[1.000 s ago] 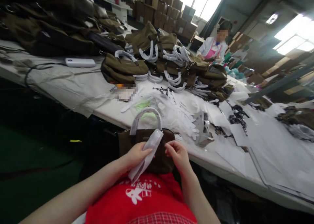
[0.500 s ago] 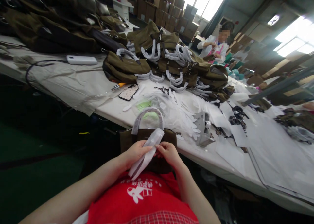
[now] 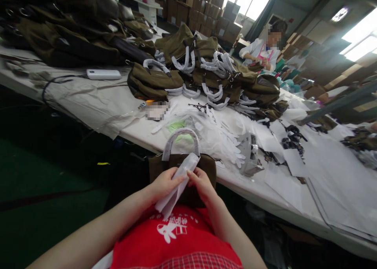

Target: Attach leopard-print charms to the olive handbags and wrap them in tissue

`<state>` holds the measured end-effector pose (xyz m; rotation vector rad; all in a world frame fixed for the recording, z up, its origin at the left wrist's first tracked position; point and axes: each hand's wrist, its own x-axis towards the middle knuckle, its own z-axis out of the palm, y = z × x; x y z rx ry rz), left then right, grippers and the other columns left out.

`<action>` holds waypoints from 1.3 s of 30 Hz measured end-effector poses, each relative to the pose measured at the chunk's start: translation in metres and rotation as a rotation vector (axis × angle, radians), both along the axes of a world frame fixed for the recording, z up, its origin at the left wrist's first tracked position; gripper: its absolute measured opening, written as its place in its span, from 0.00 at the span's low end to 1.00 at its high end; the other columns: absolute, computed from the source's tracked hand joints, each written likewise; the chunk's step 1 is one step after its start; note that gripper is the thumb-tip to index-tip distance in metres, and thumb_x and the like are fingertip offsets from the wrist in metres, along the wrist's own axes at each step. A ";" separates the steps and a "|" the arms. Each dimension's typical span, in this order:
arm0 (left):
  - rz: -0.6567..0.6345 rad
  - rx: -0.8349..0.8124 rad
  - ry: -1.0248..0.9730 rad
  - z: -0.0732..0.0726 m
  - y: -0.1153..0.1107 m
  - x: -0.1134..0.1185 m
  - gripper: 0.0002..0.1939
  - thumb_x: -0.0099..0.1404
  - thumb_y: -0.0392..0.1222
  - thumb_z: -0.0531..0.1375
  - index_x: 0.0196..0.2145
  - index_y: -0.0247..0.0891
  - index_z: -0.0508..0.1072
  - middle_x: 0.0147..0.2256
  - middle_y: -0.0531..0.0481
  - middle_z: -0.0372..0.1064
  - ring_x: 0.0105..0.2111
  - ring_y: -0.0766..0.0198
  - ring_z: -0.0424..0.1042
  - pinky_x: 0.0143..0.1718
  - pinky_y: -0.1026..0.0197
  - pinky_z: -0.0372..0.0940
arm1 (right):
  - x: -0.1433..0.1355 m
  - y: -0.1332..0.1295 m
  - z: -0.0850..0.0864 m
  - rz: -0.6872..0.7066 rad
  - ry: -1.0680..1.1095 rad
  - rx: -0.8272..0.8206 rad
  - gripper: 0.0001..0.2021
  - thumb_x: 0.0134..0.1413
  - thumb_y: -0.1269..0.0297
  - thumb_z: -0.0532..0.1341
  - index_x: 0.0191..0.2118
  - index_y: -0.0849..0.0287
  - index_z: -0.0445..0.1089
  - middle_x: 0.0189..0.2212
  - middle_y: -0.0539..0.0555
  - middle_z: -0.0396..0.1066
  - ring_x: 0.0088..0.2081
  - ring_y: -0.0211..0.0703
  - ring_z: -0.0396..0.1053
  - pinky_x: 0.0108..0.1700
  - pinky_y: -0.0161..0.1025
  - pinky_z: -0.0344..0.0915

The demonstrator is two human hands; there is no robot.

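An olive-brown bag [image 3: 207,167] rests against the table edge in front of my body. One of its handles [image 3: 182,132] arches upward and is covered in pale wrapping. A whitish translucent strip [image 3: 188,163] slants across the bag, its lower end hanging over my red apron. My left hand [image 3: 168,183] is closed on the strip from the left, thumb on top. My right hand [image 3: 202,182] pinches the strip's right edge with thumb and forefinger. The fingertips of both hands nearly meet; the other fingers are partly hidden behind the strip.
More olive bags [image 3: 159,80] with wrapped handles are piled along the table [image 3: 132,133]. A metal tape dispenser [image 3: 250,155], white strips [image 3: 232,143], a phone [image 3: 157,110] and a white power bank [image 3: 103,74] lie there. Another person [image 3: 262,51] stands beyond the pile.
The whole view has shifted slightly, so things appear a little further right. Both hands keep hold of the strip, whose lower end looks less spread apart.
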<state>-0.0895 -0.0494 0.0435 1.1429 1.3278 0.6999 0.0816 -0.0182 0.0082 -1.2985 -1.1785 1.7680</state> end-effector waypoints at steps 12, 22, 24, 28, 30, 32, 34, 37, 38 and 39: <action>0.028 0.236 0.329 0.017 -0.050 -0.029 0.35 0.60 0.47 0.59 0.63 0.38 0.59 0.62 0.42 0.59 0.60 0.50 0.61 0.63 0.52 0.54 | -0.038 -0.020 -0.002 0.068 0.166 -0.279 0.18 0.39 0.53 0.70 0.30 0.63 0.69 0.19 0.48 0.67 0.18 0.32 0.60 0.21 0.31 0.55; 0.023 0.373 0.268 0.015 -0.052 -0.033 0.11 0.60 0.41 0.57 0.37 0.41 0.79 0.56 0.45 0.64 0.53 0.52 0.67 0.57 0.55 0.62 | -0.058 -0.023 0.004 -0.039 0.180 -0.313 0.14 0.43 0.54 0.64 0.24 0.59 0.63 0.12 0.44 0.57 0.14 0.30 0.49 0.16 0.31 0.44; 0.042 0.315 0.233 0.018 -0.050 -0.036 0.11 0.59 0.41 0.58 0.36 0.41 0.79 0.55 0.45 0.65 0.53 0.52 0.68 0.58 0.55 0.62 | -0.053 -0.024 0.009 -0.004 0.263 -0.331 0.12 0.43 0.55 0.62 0.25 0.60 0.66 0.15 0.48 0.62 0.16 0.34 0.55 0.18 0.33 0.50; -0.031 0.245 0.201 0.028 -0.050 -0.044 0.11 0.59 0.44 0.60 0.37 0.42 0.80 0.55 0.45 0.65 0.53 0.50 0.68 0.59 0.54 0.60 | -0.047 -0.025 0.013 0.094 0.355 -0.330 0.15 0.42 0.53 0.64 0.30 0.61 0.70 0.22 0.51 0.68 0.22 0.37 0.61 0.24 0.35 0.58; -0.117 0.239 0.179 0.033 -0.050 -0.048 0.14 0.57 0.46 0.62 0.40 0.43 0.80 0.57 0.46 0.64 0.55 0.48 0.66 0.61 0.52 0.57 | -0.049 -0.025 0.011 0.076 0.271 -0.300 0.17 0.41 0.51 0.67 0.30 0.61 0.70 0.21 0.49 0.66 0.20 0.35 0.58 0.22 0.33 0.54; -0.095 0.196 0.101 0.035 -0.051 -0.049 0.19 0.58 0.51 0.62 0.46 0.44 0.78 0.58 0.45 0.63 0.56 0.48 0.65 0.60 0.51 0.57 | -0.052 -0.025 0.009 0.028 0.202 -0.270 0.20 0.39 0.50 0.70 0.30 0.62 0.69 0.18 0.47 0.64 0.19 0.32 0.55 0.21 0.32 0.50; 0.051 0.115 0.003 0.033 -0.049 -0.048 0.25 0.61 0.56 0.58 0.51 0.42 0.73 0.57 0.42 0.65 0.53 0.49 0.68 0.55 0.51 0.63 | -0.055 -0.025 0.008 -0.008 0.201 -0.228 0.22 0.37 0.48 0.71 0.29 0.62 0.69 0.18 0.47 0.63 0.19 0.32 0.55 0.21 0.32 0.50; 0.152 -0.055 -0.070 0.027 -0.047 -0.042 0.29 0.57 0.58 0.60 0.50 0.35 0.70 0.48 0.38 0.72 0.42 0.50 0.75 0.41 0.53 0.70 | -0.058 -0.026 0.009 -0.024 0.186 -0.133 0.23 0.37 0.46 0.71 0.28 0.62 0.68 0.19 0.47 0.64 0.20 0.32 0.56 0.22 0.32 0.52; 0.122 -0.125 -0.095 0.025 -0.046 -0.039 0.30 0.54 0.58 0.62 0.47 0.34 0.69 0.43 0.38 0.74 0.37 0.52 0.76 0.37 0.54 0.71 | -0.057 -0.026 0.010 -0.021 0.163 -0.102 0.23 0.37 0.46 0.71 0.28 0.62 0.68 0.19 0.47 0.64 0.20 0.32 0.56 0.22 0.32 0.53; 0.087 -0.190 -0.126 0.024 -0.045 -0.035 0.29 0.52 0.57 0.64 0.45 0.33 0.69 0.38 0.40 0.75 0.32 0.54 0.76 0.33 0.56 0.70 | -0.056 -0.026 0.010 -0.017 0.137 -0.072 0.23 0.37 0.45 0.71 0.28 0.61 0.69 0.20 0.48 0.65 0.21 0.33 0.57 0.23 0.32 0.54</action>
